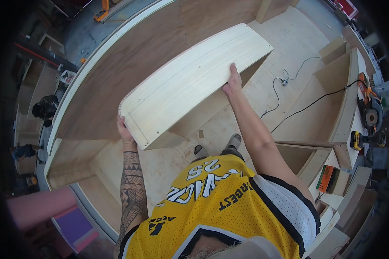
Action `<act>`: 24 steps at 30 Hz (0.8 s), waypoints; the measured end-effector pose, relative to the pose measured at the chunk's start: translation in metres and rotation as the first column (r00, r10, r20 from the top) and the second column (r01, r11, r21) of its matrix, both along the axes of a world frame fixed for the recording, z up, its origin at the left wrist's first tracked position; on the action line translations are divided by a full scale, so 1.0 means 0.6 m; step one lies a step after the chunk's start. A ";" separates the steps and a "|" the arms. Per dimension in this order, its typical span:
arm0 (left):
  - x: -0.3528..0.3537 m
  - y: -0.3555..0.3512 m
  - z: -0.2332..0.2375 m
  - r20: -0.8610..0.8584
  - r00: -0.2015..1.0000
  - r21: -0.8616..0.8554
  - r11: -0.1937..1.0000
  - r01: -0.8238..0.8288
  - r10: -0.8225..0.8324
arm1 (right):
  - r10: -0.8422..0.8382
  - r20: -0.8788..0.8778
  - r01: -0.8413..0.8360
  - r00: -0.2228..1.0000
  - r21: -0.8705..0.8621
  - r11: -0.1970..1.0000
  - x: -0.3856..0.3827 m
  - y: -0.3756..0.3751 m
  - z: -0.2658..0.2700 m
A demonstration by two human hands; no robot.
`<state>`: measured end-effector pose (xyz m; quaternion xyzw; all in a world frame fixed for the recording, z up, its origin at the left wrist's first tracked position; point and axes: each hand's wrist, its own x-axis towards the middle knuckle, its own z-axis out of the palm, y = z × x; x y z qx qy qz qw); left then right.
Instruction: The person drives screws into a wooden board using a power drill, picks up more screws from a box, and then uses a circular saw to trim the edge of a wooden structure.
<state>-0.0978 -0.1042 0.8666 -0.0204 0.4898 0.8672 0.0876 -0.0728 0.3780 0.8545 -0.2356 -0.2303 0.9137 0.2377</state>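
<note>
A pale plywood box with a curved far edge (190,82) is held up in front of me, above the wooden floor. My left hand (124,130) grips its left end, the fingers partly hidden at the corner. On the near long edge, my right hand (234,81) has its thumb on the top face and its other fingers out of sight beneath. Pencil lines and small screw holes mark the top face. The box's near side looks open, showing a dark hollow below the top.
A curved plywood wall (116,82) rises behind the box. At right, a black cable (309,103) crosses over the floor near a plug (284,82). A circular saw (371,116), a yellow drill (367,140) and an orange box (325,178) rest on the right-hand woodwork. Two people are at far left.
</note>
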 end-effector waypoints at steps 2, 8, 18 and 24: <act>0.004 0.077 -0.029 0.025 0.999 -0.005 1.000 -0.031 0.031 | -0.045 -0.024 0.044 0.999 -0.025 0.999 -0.007 0.053 -0.050; -0.031 0.194 -0.068 0.061 0.997 -0.271 0.962 -0.022 0.040 | -0.134 0.006 0.134 0.991 -0.088 0.987 -0.022 0.162 -0.138; -0.048 0.176 -0.082 -0.084 0.996 -0.638 0.768 -0.048 -0.007 | -0.007 0.348 -0.044 0.938 0.139 0.989 -0.007 0.158 -0.113; -0.046 0.180 -0.077 -0.128 0.988 -0.628 0.763 -0.151 0.089 | -0.040 0.543 -0.155 0.838 0.309 0.938 0.090 0.250 -0.136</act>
